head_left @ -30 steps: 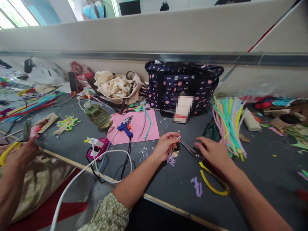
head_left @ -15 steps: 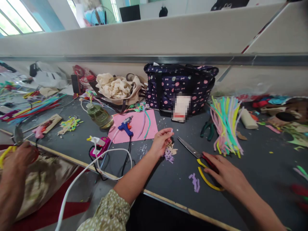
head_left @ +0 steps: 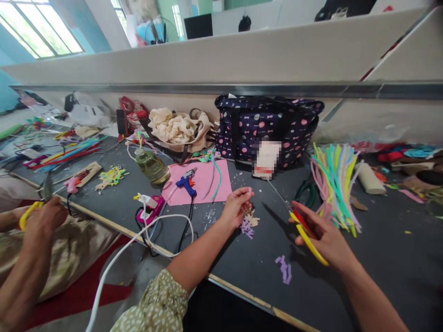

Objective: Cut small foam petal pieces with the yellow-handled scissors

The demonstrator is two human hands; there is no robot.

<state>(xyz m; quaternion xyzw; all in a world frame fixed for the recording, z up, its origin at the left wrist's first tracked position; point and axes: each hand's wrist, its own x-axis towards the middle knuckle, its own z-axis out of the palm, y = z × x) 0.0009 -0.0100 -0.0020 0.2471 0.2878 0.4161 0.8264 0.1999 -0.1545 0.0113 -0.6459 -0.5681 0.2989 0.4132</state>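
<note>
My left hand [head_left: 237, 207] is pinched on a small pale purple strip [head_left: 250, 189], of which only the tip shows. Just below it lies a little pile of cut purple and cream pieces [head_left: 248, 225]. My right hand [head_left: 320, 233] is wrapped round the yellow and red handles of a pair of scissors [head_left: 300, 225]. The scissors are lifted off the table, and their blades point away from me toward the dark bag. Several loose purple pieces [head_left: 284, 269] lie on the table between my hands, nearer the front edge.
A blue glue gun [head_left: 187, 182] lies on a pink sheet [head_left: 223, 180], with a bottle [head_left: 151, 167] beside it. A white cable [head_left: 119, 249] crosses the table edge. Pliers [head_left: 306, 192] and fuzzy stems [head_left: 335, 184] lie right. At left, a co-worker's hand [head_left: 44, 219] holds scissors.
My right hand has raised the scissors off the table, and their blades have turned to point further away. My left hand keeps its pinch. The view has shifted slightly left.
</note>
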